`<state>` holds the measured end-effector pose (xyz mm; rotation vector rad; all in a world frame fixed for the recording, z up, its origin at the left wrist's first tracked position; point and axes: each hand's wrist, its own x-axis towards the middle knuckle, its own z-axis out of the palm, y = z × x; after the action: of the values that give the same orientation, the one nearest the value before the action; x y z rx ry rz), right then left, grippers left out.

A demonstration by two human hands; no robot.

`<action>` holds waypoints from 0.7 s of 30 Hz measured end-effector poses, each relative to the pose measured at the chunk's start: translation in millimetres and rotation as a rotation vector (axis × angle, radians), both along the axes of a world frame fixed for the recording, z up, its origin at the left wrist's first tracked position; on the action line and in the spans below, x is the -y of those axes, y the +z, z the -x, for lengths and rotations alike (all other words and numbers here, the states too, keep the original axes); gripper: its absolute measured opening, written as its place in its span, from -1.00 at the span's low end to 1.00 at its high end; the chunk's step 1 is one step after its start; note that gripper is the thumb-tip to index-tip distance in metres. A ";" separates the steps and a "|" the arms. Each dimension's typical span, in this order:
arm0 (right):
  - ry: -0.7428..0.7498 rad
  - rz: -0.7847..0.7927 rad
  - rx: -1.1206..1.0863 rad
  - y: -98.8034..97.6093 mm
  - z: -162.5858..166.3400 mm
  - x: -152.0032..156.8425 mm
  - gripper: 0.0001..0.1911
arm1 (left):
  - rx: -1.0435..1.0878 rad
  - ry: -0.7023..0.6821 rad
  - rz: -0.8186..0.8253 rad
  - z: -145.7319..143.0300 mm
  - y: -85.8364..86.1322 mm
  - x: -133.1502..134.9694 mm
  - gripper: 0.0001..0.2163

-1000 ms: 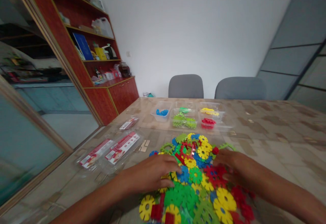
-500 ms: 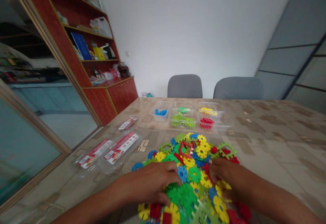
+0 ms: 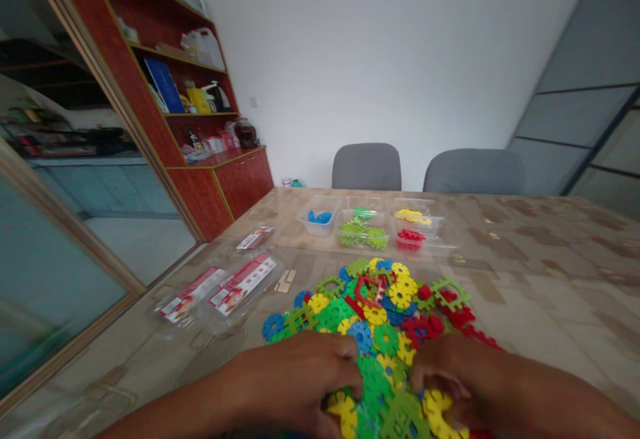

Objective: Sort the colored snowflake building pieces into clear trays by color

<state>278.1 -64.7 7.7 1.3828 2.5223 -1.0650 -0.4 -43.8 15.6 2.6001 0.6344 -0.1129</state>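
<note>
A heap of plastic snowflake discs and notched building pieces (image 3: 373, 372), in yellow, green, blue and red, lies before me. My left hand (image 3: 305, 376) rests on its near left side, fingers bent down and thumb apart. A yellow disc (image 3: 346, 414) shows in the gap between that thumb and the fingers. On the near right side is my right hand (image 3: 450, 372), also curved with the thumb apart, over another yellow disc (image 3: 436, 416). Nothing is plainly gripped by either hand. Green pieces (image 3: 370, 392) lie between the hands. The fingertips are partly hidden among the pieces.
Behind the heap stand clear plastic boxes with blue (image 3: 320, 217), light green (image 3: 363, 234), yellow (image 3: 413, 216) and red pieces (image 3: 410, 239). Clear packages with printed cards (image 3: 243, 284) lie at the left. Two grey chairs (image 3: 367, 166) stand beyond the table (image 3: 550, 279).
Both hands have drawn back toward me over the heap. Red pieces at the heap's right side now show where my right hand was. The view has shifted slightly.
</note>
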 end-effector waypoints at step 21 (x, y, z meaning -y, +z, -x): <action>-0.097 -0.191 -0.103 -12.6 -3.2 -6.8 -0.85 | -0.028 0.032 0.077 -2.8 2.0 12.4 -0.74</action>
<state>281.3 -58.0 -4.9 1.5507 2.7182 -0.9539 2.4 -56.2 17.5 2.5170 0.6687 -0.1608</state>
